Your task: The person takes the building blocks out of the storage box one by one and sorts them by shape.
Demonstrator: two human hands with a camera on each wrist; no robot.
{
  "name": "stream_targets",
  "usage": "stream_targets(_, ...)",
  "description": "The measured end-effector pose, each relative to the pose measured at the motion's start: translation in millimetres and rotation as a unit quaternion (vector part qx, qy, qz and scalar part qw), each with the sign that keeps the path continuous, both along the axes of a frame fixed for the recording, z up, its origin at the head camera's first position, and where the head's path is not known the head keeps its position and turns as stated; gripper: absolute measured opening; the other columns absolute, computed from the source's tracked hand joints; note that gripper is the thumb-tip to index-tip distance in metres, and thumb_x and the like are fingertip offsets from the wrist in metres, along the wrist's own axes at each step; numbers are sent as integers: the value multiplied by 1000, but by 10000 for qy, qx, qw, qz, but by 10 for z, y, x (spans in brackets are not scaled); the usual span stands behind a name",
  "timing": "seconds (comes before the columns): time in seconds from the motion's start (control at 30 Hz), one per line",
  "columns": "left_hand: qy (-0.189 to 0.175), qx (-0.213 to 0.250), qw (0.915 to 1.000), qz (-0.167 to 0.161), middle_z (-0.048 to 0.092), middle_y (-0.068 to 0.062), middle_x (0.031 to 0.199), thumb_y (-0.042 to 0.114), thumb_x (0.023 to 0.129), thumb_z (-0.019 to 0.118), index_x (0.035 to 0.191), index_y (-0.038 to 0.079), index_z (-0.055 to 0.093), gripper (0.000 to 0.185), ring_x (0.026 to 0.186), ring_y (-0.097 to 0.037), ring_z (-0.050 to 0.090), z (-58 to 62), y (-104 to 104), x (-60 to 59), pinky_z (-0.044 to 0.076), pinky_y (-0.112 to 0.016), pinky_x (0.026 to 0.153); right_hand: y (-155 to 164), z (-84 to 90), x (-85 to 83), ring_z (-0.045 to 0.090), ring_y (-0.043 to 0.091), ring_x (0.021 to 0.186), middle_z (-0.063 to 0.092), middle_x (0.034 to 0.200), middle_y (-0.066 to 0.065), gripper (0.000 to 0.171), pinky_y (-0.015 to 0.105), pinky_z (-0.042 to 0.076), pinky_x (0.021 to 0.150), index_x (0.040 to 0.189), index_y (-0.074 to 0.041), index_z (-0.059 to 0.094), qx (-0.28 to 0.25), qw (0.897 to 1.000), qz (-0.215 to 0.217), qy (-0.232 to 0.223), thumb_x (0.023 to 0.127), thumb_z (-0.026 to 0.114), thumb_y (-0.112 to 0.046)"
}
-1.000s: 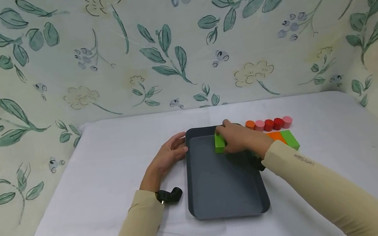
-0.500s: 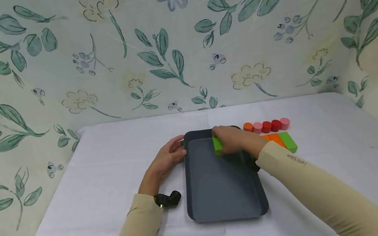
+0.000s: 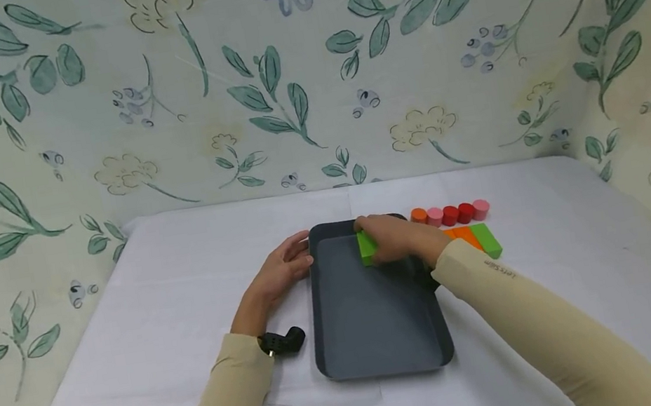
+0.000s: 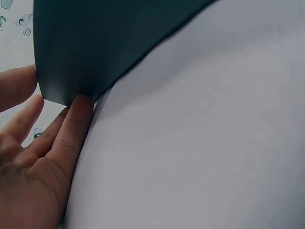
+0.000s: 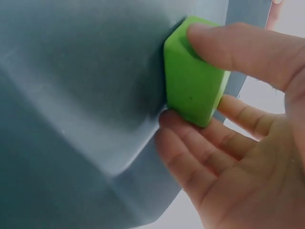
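In the head view, a dark grey rectangular tray [image 3: 379, 322] lies on the white-covered table. My right hand [image 3: 395, 238] reaches over its back right part and holds a green block [image 3: 366, 249] inside. The right wrist view shows the thumb on one face of the green block [image 5: 193, 76] and fingers at its other side, with the block against the tray floor [image 5: 86, 71]. My left hand [image 3: 281, 267] is beside the tray's back left edge, fingers extended. In the left wrist view, the left fingertips [image 4: 82, 102] touch the tray's outer wall [image 4: 95, 52].
Right of the tray, a row of short cylinders stands at the back: orange [image 3: 419, 216], pink [image 3: 434, 217], red [image 3: 450, 215] and another pink [image 3: 481, 209]. Before them lie orange blocks [image 3: 467, 236] and a green block [image 3: 487, 240], partly behind the right arm. A floral cloth [image 3: 293, 158] hangs behind.
The head view has shifted slightly, so everything sits a little further left. The right hand still holds the green block at the tray's back, and the left stays at the tray's edge.
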State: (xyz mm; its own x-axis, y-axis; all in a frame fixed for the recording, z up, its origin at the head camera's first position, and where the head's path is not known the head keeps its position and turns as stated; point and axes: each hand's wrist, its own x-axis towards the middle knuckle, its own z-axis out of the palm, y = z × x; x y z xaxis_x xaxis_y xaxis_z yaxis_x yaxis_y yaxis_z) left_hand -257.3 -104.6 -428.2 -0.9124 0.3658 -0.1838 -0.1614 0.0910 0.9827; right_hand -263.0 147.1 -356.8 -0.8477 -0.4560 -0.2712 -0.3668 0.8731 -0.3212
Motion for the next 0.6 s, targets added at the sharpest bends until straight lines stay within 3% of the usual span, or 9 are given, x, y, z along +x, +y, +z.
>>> stream_targets(0.27, 122, -78, 9997, -183, 32, -15, 162, 6, 99, 55, 156, 16, 31, 62, 147, -31, 38, 18, -16, -14, 40, -49, 115, -21, 50, 42, 53, 26, 109, 58, 126, 11, 65, 42, 53, 99, 141, -8, 45, -106, 9999, 34, 79, 85, 76, -17)
stream_targets(0.4, 91, -45, 9999, -114, 32, -15, 162, 5, 99, 54, 155, 16, 32, 62, 147, -31, 38, 20, -16, -8, 39, -50, 116, 1, 87, 86, 54, 25, 109, 58, 125, 11, 64, 40, 54, 97, 141, -8, 47, -145, 9997, 164, 146, 85, 76, -19)
stream_targets(0.6, 19, -37, 9999, -107, 32, -15, 162, 4, 99, 53, 155, 16, 32, 62, 147, -32, 38, 46, -16, 15, 37, -52, 117, 239, 199, 211, 53, 26, 110, 57, 126, 9, 67, 39, 57, 89, 140, -10, 48, -364, 9989, 109, 257, 82, 78, -19)
